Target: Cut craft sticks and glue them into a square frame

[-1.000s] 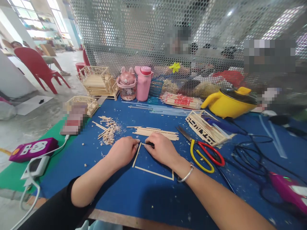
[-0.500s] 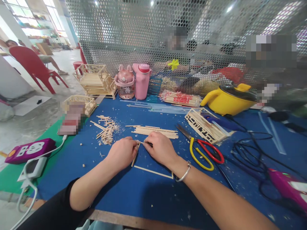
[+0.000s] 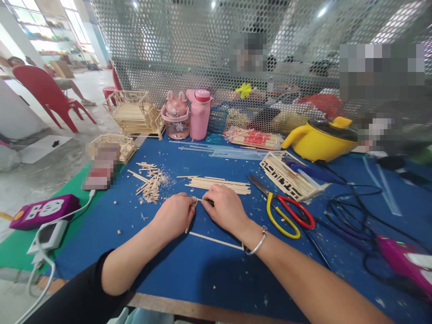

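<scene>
Both hands rest on the blue table mat (image 3: 189,270), meeting over a thin wooden stick frame (image 3: 216,240). My left hand (image 3: 173,215) is closed, pinching the upper end of the frame's left stick. My right hand (image 3: 224,208) is closed on the top stick at the same corner; a silver bangle sits on its wrist. Most of the frame's top and right sides are hidden under the right hand. Just beyond the hands lies a loose bundle of sticks (image 3: 219,184).
Red and yellow scissors (image 3: 286,211) lie to the right, by a stick lattice panel (image 3: 286,177), black cables (image 3: 351,211) and a magenta glue gun (image 3: 405,261). Stick scraps (image 3: 150,182), a purple power strip (image 3: 40,211), pink bottles (image 3: 189,114), a yellow pot (image 3: 320,139) and a mesh screen surround.
The hands have drawn closer together at the frame's upper left corner, the left one now pinching the stick end. The view has shifted slightly.
</scene>
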The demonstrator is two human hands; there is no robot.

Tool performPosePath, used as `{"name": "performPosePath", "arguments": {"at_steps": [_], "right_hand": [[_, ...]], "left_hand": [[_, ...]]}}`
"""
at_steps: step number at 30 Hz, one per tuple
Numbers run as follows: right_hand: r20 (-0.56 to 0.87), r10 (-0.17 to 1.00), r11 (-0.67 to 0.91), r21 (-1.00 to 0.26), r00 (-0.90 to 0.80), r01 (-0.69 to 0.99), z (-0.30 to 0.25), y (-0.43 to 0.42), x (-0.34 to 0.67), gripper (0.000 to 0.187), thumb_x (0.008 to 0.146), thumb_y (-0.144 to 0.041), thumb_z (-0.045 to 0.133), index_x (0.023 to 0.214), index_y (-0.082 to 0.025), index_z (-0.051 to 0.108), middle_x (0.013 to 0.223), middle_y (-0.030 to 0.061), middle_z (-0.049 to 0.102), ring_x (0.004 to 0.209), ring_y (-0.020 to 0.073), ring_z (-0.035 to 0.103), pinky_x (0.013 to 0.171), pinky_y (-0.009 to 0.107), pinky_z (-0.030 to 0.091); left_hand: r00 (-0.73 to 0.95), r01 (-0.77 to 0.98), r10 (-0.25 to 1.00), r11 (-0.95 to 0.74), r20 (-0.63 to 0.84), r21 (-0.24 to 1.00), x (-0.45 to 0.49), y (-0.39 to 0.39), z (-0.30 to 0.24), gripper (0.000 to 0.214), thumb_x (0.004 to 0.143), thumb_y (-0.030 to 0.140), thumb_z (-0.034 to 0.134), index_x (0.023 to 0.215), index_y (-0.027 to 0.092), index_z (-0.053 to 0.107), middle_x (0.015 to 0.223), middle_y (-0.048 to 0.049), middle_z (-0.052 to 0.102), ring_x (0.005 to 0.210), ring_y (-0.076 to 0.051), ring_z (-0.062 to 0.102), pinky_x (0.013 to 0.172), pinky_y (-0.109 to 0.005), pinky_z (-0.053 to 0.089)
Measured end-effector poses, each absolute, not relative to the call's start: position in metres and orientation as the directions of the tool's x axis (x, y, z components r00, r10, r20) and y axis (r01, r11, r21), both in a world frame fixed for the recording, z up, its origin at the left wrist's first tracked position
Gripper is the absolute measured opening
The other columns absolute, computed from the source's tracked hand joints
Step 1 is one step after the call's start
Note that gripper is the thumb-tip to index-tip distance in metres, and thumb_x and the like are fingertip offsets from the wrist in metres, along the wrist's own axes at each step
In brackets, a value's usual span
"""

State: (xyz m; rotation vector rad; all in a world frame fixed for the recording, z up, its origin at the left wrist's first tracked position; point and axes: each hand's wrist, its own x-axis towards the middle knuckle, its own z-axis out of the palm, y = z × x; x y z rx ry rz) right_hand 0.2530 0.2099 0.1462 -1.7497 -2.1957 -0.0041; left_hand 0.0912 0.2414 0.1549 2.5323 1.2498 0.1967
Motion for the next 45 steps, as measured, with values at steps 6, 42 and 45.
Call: {"name": "performPosePath", "arguments": {"at_steps": [6, 42, 45], "right_hand": [[0.283, 0.945, 0.244, -0.274, -0.165, 0.930, 0.157, 0.209, 0.258, 0.014, 0.079, -0.031, 0.059, 0.078, -0.020, 0.067, 0.081, 0.0045, 0.065, 0.080, 0.0176, 0.057, 0.071, 0.028, 0.040], [0.512, 0.833, -0.035, -0.330, 0.210, 0.943, 0.117, 0.067, 0.276, 0.020, 0.080, -0.030, 0.057, 0.097, -0.020, 0.059, 0.098, 0.0095, 0.057, 0.093, 0.0236, 0.054, 0.079, 0.040, 0.047], [0.501, 0.844, -0.022, -0.328, 0.193, 0.944, 0.115, 0.068, 0.278, 0.018, 0.080, -0.031, 0.057, 0.094, -0.021, 0.061, 0.097, 0.0089, 0.058, 0.093, 0.0238, 0.054, 0.079, 0.040, 0.046]], "left_hand": [[0.600, 0.746, 0.800, -0.558, -0.002, 0.362, 0.091, 0.242, 0.158, 0.029, 0.084, 0.021, 0.039, 0.088, 0.017, 0.068, 0.087, -0.0085, 0.069, 0.082, -0.019, 0.064, 0.075, -0.027, 0.047], [0.489, 0.775, 0.866, -0.486, 0.102, 0.404, 0.049, 0.179, 0.130, 0.035, 0.089, 0.043, 0.037, 0.095, 0.028, 0.068, 0.085, -0.0036, 0.057, 0.079, -0.017, 0.054, 0.072, -0.030, 0.044], [0.485, 0.775, 0.868, -0.482, 0.105, 0.409, 0.049, 0.178, 0.130, 0.034, 0.089, 0.042, 0.037, 0.096, 0.028, 0.068, 0.085, -0.0035, 0.057, 0.079, -0.018, 0.054, 0.072, -0.030, 0.044]]}}
